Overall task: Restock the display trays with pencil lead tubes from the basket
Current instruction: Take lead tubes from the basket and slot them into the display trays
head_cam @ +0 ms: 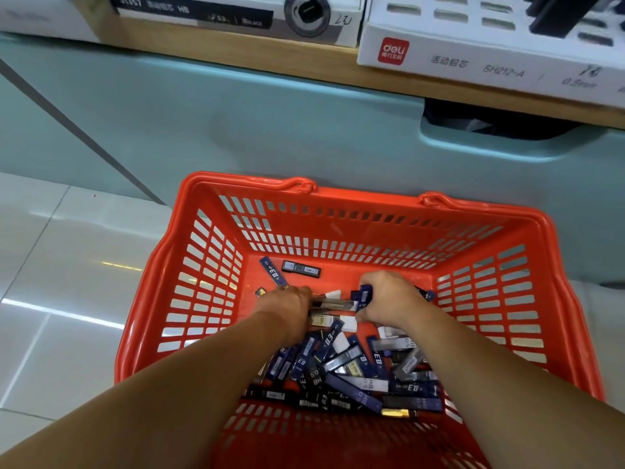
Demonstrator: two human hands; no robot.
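Arms extended downward, left hand (291,300) and right hand (389,296) curled.

Counted from where I stand:

- Basket (338,233), red plastic: one, with two handle clips (301,186) on its 12 o'clock rim.
- Hands: two, left hand (291,299) and right hand (389,299), both down inside the basket.
- Pencil lead tubes (355,375): one tangled heap towards 6 o'clock. More than twenty show, but the overlap stops an exact count.
- Tubes lying apart at 11 o'clock on the basket floor: two, a blue tube (272,272) and a black tube (301,268).
- Display trays on the shelf (236,52): two plainly seen, a white tray (473,59) at 1 o'clock and a black-and-white tray (236,13) at 12 o'clock.
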